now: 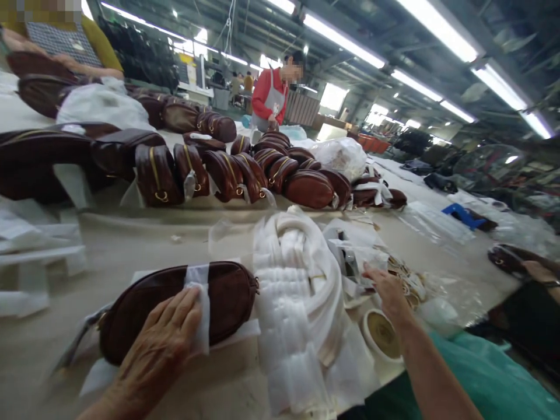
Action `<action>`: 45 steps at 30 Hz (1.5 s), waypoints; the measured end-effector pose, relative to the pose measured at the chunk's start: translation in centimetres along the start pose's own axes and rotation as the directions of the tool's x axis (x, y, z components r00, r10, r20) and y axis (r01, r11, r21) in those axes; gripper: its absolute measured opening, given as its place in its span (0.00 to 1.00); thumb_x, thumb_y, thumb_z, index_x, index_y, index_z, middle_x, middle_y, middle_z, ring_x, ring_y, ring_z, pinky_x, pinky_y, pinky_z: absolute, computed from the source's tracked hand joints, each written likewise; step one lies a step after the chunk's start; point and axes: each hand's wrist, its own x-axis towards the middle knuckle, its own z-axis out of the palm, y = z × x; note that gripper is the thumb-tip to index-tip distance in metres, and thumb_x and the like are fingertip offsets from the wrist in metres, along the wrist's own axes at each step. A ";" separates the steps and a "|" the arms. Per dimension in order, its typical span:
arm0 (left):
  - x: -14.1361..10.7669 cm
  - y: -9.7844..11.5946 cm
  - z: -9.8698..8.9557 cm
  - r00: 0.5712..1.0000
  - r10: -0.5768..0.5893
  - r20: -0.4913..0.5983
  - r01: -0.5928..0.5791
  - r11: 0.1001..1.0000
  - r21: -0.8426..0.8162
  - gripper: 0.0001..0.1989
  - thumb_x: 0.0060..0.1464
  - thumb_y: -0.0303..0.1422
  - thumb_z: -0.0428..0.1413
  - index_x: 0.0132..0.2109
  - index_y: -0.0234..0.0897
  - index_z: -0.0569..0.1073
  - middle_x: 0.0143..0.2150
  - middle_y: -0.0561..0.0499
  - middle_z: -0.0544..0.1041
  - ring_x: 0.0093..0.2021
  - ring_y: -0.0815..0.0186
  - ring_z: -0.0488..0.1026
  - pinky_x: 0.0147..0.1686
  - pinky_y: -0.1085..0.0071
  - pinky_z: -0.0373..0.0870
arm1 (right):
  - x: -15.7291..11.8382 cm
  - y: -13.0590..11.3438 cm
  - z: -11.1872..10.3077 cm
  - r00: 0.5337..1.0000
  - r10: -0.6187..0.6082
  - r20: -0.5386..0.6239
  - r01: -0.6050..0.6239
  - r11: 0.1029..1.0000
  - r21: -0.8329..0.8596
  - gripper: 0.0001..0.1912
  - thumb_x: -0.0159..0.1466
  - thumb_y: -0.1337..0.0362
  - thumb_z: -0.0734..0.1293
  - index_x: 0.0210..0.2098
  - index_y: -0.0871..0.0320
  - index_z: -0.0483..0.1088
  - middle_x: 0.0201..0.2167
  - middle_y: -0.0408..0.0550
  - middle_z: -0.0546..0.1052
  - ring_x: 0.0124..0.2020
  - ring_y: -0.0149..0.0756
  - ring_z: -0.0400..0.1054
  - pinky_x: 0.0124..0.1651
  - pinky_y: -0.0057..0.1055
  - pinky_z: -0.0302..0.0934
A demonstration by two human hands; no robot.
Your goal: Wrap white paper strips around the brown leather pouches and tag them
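Note:
A dark brown leather bag [144, 297] with a rounded outline lies in front of me on the table. Across its middle runs a white wrapping strip [199, 326]. My left hand [168, 332] rests flat on the bag and strip, fingers stretched. Farther right, my right hand [387, 291] is at a heap of white sheets and clear plastic [359, 251], its fingertips drawn together; what they hold, if anything, I cannot make out. Between the hands lies a thick looped bundle of white strips [301, 291]. A tape roll [382, 335] sits below my right hand.
A long row of brown bags [227, 175] stands across the table behind. Loose white sheets [35, 251] lie at left. A co-worker in red [265, 93] stands behind the row, another person [74, 41] at upper left. At far right another person's hand [540, 271] touches a dark bag.

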 end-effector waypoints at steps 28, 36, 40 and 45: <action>-0.7 -0.8 0.5 0.997 0.009 0.073 -0.008 1.000 -0.006 0.15 0.58 0.24 0.39 0.44 0.31 0.68 0.56 0.39 0.68 0.55 0.54 0.66 0.50 0.58 0.65 | -9.7 3.7 -3.1 0.999 0.011 0.042 -0.005 0.989 -0.149 0.15 0.54 0.50 0.59 0.24 0.53 0.68 0.20 0.49 0.74 0.22 0.45 0.69 0.27 0.39 0.61; 0.0 0.3 -0.9 0.987 -0.059 0.147 0.057 0.998 0.016 0.12 0.51 0.23 0.49 0.44 0.30 0.69 0.54 0.39 0.70 0.55 0.56 0.66 0.52 0.60 0.62 | -9.7 -7.5 -1.2 0.371 -0.815 0.445 0.845 0.495 0.202 0.09 0.63 0.56 0.61 0.38 0.48 0.71 0.31 0.44 0.79 0.29 0.36 0.73 0.28 0.26 0.65; -0.3 0.5 -0.6 0.979 -0.100 0.177 0.098 0.995 0.018 0.10 0.54 0.24 0.49 0.44 0.30 0.68 0.56 0.39 0.68 0.57 0.55 0.64 0.54 0.58 0.59 | -8.8 -18.8 3.6 0.028 -0.803 0.595 0.849 0.333 0.410 0.14 0.67 0.62 0.57 0.27 0.54 0.68 0.22 0.43 0.72 0.23 0.31 0.66 0.28 0.26 0.59; -0.4 0.7 -0.8 0.980 -0.097 0.172 0.102 0.995 -0.018 0.11 0.57 0.25 0.45 0.45 0.30 0.68 0.57 0.38 0.67 0.58 0.54 0.63 0.55 0.56 0.58 | -7.4 -26.8 11.6 -0.196 -0.691 0.695 0.882 0.186 0.434 0.10 0.64 0.68 0.60 0.28 0.57 0.68 0.26 0.44 0.72 0.28 0.31 0.65 0.33 0.27 0.53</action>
